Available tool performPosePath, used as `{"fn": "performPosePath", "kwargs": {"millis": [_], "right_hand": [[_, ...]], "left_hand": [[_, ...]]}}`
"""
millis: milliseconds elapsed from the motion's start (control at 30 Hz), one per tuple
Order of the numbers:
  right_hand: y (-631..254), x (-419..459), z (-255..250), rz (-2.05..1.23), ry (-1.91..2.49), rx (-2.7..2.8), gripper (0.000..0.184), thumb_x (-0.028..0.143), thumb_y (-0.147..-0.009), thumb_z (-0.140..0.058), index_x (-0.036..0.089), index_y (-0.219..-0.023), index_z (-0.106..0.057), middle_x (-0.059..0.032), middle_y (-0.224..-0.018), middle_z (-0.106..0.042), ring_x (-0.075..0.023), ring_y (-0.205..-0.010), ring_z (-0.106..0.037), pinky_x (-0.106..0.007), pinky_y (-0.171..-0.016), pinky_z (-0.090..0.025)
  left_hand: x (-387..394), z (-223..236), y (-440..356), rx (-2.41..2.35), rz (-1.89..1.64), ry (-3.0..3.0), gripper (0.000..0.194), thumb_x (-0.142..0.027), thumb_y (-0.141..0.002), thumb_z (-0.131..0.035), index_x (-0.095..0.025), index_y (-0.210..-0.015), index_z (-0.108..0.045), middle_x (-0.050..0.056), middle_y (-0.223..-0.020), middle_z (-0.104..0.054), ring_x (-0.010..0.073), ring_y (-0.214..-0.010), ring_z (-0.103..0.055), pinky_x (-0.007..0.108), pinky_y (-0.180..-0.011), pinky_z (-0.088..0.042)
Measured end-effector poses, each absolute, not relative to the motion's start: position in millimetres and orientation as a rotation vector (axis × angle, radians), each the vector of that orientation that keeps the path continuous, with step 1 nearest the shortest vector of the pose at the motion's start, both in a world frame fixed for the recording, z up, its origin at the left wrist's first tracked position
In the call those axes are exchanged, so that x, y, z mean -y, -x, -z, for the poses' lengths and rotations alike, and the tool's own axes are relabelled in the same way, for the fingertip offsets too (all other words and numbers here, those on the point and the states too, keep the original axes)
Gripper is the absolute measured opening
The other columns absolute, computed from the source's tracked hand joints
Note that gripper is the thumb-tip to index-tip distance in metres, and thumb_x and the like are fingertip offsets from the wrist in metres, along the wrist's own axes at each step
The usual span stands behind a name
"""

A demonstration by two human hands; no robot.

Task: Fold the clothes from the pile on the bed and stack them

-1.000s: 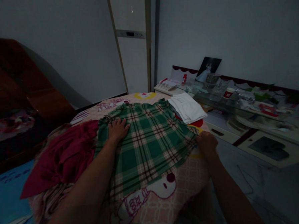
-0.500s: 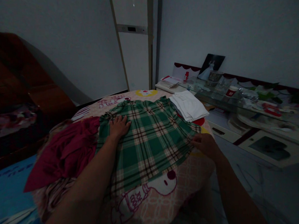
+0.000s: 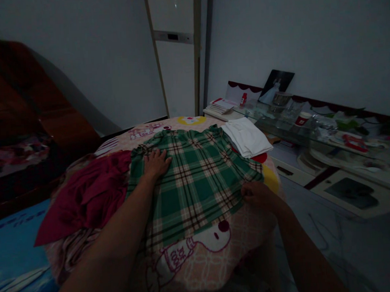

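Note:
A green plaid skirt (image 3: 196,176) with a gathered waistband lies spread over a pink patterned cloth (image 3: 251,230). My left hand (image 3: 157,163) rests flat on the skirt's upper left part, fingers spread. At the lower right hem, my right hand (image 3: 258,196) has its fingers pinched on the skirt's edge. Just left of the skirt sits a crumpled dark red garment (image 3: 86,195), partly behind my left forearm. A folded white garment (image 3: 247,137) lies beyond the skirt's right side.
To the right stands a cabinet with a glass top (image 3: 272,116), bearing a paper cup (image 3: 302,119), papers (image 3: 221,105), a red bottle (image 3: 243,100) and a photo (image 3: 277,86). A wooden seat (image 3: 59,122) is at left. A tall white appliance (image 3: 178,73) stands in the corner.
My right hand has moved left and nearer along the skirt's hem, from its right corner. My left hand stays flat in the same place. The view has shifted slightly.

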State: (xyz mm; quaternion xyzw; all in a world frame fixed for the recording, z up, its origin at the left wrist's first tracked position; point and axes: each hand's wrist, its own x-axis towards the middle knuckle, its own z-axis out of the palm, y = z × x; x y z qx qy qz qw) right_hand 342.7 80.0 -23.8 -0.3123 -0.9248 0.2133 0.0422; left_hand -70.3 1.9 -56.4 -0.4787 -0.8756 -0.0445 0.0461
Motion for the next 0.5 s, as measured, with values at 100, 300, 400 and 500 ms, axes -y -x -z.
{"fn": "performPosePath", "kwargs": {"millis": [100, 300, 400, 500], "right_hand": [[-344.8, -80.7, 27.4, -0.603, 0.914, 2.83, 0.019, 0.009, -0.068, -0.06, 0.017, -0.085, -0.066, -0.0007, -0.074, -0.064, -0.0142, -0.069, -0.055, -0.024, -0.064, -0.032], [-338.8, -79.6, 24.8, -0.543, 0.96, 2.884, 0.016, 0.01, -0.071, -0.056, 0.017, -0.081, -0.066, -0.0024, -0.076, -0.065, -0.0145, -0.07, -0.054, -0.025, -0.063, -0.03], [-334.5, -76.8, 19.0, -0.533, 0.994, 2.911, 0.013, 0.011, -0.071, -0.055, 0.017, -0.077, -0.065, -0.0024, -0.075, -0.065, -0.014, -0.068, -0.053, -0.025, -0.061, -0.028], [-333.3, -72.2, 12.9, -0.504, 1.051, 2.917, 0.011, 0.012, -0.071, -0.056, 0.017, -0.075, -0.064, -0.0021, -0.073, -0.064, -0.0139, -0.066, -0.052, -0.025, -0.059, -0.026]], "left_hand": [[-1.7, 54.7, 69.2, 2.69, 0.142, 1.465, 0.061, -0.048, -0.098, -0.024, -0.019, -0.15, -0.036, 0.017, -0.156, -0.035, 0.0354, -0.143, -0.031, 0.058, -0.111, -0.025], [-1.4, 54.2, 68.7, 2.7, 0.165, 1.467, 0.061, -0.048, -0.098, -0.024, -0.019, -0.15, -0.036, 0.015, -0.157, -0.033, 0.0352, -0.143, -0.03, 0.058, -0.112, -0.025], [-1.2, 54.1, 68.6, 2.694, 0.166, 1.472, 0.061, -0.048, -0.098, -0.025, -0.019, -0.15, -0.037, 0.016, -0.157, -0.034, 0.0358, -0.143, -0.03, 0.058, -0.112, -0.025], [-0.7, 53.0, 67.8, 2.689, 0.159, 1.478, 0.061, -0.048, -0.098, -0.025, -0.018, -0.149, -0.038, 0.016, -0.156, -0.035, 0.036, -0.142, -0.031, 0.058, -0.112, -0.025]]}}
